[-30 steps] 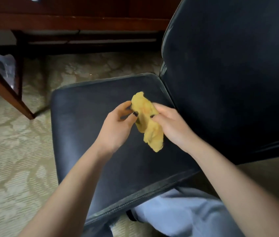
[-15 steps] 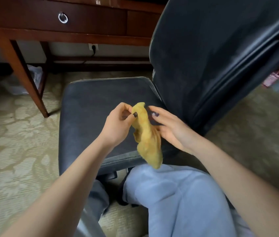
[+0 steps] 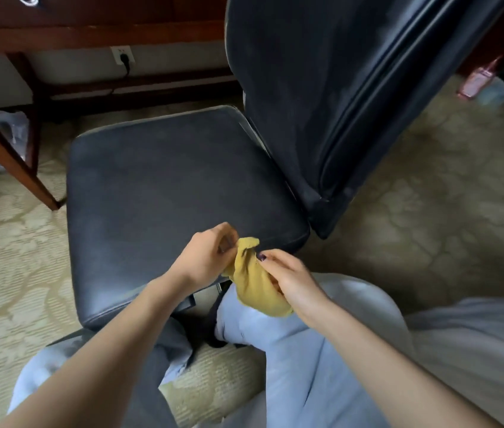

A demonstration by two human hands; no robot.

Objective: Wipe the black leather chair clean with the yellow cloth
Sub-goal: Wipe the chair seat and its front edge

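The black leather chair (image 3: 158, 186) fills the middle of the view, its dusty seat in front of me and its tall backrest (image 3: 321, 88) rising at the right. The yellow cloth (image 3: 256, 285) hangs crumpled over the seat's near right corner, above my knee. My left hand (image 3: 204, 261) pinches the cloth's upper edge. My right hand (image 3: 290, 279) grips its right side, fingers curled into the fabric. The cloth is off the seat surface.
A dark wooden desk (image 3: 90, 29) with a slanted leg (image 3: 6, 152) stands behind and left of the chair. A clear plastic bag (image 3: 6, 131) lies under it. Patterned beige carpet (image 3: 429, 196) surrounds the chair. My knees in light blue trousers (image 3: 290, 350) are below.
Both hands with the cloth have moved toward me, from over the seat's middle to its near right corner. The view has pulled back and shows more of the seat.
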